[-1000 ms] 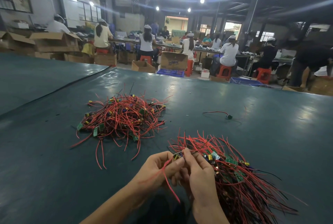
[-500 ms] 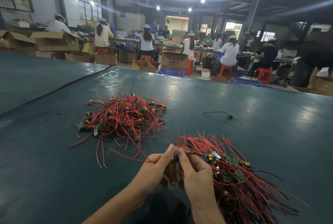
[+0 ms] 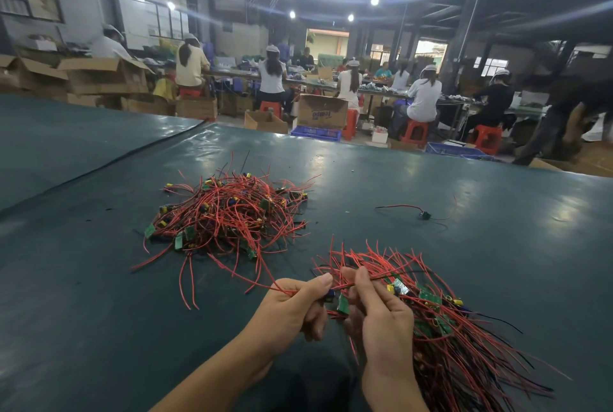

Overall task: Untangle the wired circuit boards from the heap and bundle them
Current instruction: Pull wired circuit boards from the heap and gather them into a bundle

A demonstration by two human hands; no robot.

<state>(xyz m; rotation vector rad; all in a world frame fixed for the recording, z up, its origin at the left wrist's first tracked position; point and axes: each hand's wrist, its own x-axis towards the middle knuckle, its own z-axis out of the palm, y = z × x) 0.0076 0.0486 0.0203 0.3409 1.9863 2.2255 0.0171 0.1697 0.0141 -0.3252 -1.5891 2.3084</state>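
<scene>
A red wire (image 3: 345, 285) is pinched between the thumb and curled fingers of the left hand (image 3: 292, 308) and gripped likewise by the right hand (image 3: 381, 322). A small green board (image 3: 343, 304) is seen between them. The tangled heap (image 3: 229, 212) is noted mid-tabletop (image 3: 99, 312), apart from the hands, and the bundle (image 3: 464, 345) is spread at the near right edge, against the right hand.

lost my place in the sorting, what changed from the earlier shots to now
The red wire that hung below the hands a second ago has been pulled up and out to the left. The left hand grips it, taut across to the right hand, which pinches it, with a small green circuit board between them. The tangled heap, the bundle and the lone wired piece stayed put.
</scene>
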